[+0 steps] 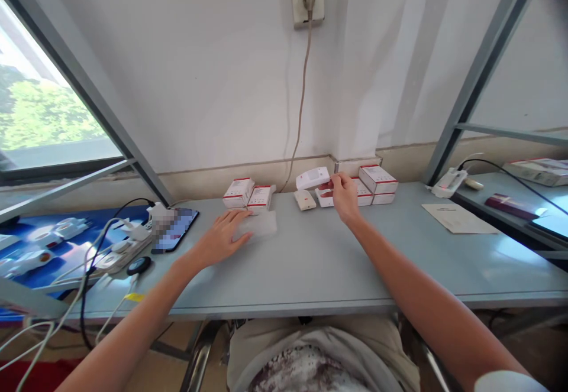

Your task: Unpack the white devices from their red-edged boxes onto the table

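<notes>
My right hand [344, 194] pinches the right end of a white device [312, 177] with a grey label, raised above the back of the table. Beneath and beside it, a cream-white device [305, 200] and another white item [325, 198] lie on the table. My left hand [226, 235] has its fingers spread over the table, its fingertips at the left end of a translucent sheet or bag [262, 223]. Just behind that hand are white-and-red boxes [238, 193]. More such boxes [377, 179] are stacked to the right of my right hand.
A phone [181, 230], a power strip [122, 253] with cables and a round black object [139, 265] are on the left. On the right lies a paper sheet [459, 219], near a metal frame [470, 84]. A plugged cable [302, 96] hangs down the wall.
</notes>
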A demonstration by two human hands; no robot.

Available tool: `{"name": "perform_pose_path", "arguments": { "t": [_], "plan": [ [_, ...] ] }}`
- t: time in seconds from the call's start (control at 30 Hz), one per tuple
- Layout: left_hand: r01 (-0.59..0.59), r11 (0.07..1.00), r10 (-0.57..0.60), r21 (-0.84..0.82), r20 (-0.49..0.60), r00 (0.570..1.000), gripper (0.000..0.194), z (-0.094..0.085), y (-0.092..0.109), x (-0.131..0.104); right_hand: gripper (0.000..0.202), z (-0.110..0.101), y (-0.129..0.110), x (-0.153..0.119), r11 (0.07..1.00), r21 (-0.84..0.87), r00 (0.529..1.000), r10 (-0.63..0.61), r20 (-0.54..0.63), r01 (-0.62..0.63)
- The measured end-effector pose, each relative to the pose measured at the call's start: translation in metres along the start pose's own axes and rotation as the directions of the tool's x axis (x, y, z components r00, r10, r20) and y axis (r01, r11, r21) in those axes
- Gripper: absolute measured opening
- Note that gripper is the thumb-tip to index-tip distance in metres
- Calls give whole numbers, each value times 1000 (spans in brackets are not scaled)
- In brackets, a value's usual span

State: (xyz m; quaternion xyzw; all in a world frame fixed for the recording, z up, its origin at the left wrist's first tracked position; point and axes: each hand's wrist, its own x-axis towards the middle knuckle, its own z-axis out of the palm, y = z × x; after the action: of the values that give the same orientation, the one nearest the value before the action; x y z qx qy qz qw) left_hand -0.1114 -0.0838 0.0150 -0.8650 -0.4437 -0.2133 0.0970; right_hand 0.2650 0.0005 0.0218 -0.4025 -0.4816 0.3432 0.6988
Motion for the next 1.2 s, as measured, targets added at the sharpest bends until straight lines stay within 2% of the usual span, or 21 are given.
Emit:
{"name": "perform_pose_path", "arguments": {
  "t": [0.17, 0.23, 0.4, 0.5, 0.6, 0.7, 0.87, 1.03, 1.13, 1.2],
  "plan": [
    [-53, 999, 53, -9, -10, 999, 61, 7, 16, 5, 43, -12, 12, 12, 996, -36, 993, -88, -74, 85],
    [-98, 994, 100, -47, 42, 994, 64, 16, 23, 6, 41, -16, 17, 17, 996, -22, 989, -83, -122, 81],
    [-112, 989, 127, -91, 184, 975, 66, 37, 28, 1, 40, -19, 24, 24, 998, 40, 984, -40, -174, 47],
    [-117, 987, 141, -114, 237, 961, 62, 37, 26, -2, 40, -20, 24, 23, 995, 55, 978, -69, -196, 81],
    [-113, 985, 142, -131, 240, 960, 61, 32, 24, -3, 39, -19, 20, 22, 992, 59, 971, -94, -220, 109],
    [-74, 989, 102, -129, 226, 969, 65, 30, 23, -7, 40, -17, 14, 20, 994, 83, 972, -55, -228, 76],
    [-42, 986, 84, -162, 259, 962, 60, 26, 20, -10, 35, -12, 5, 17, 977, 183, 973, 143, -181, -110],
    [74, 969, -53, -235, 93, 994, 58, 5, 23, 13, 26, -13, 5, 14, 944, 171, 945, 305, -118, -283],
    [31, 964, -20, -265, 42, 999, 53, 0, 29, 41, 18, -14, 9, 12, 936, 55, 934, 350, -71, -346],
    [-30, 963, 39, -266, 29, 999, 47, 3, 30, 61, 14, -13, 11, 9, 934, -117, 941, 339, -13, -338]
  ]
}}
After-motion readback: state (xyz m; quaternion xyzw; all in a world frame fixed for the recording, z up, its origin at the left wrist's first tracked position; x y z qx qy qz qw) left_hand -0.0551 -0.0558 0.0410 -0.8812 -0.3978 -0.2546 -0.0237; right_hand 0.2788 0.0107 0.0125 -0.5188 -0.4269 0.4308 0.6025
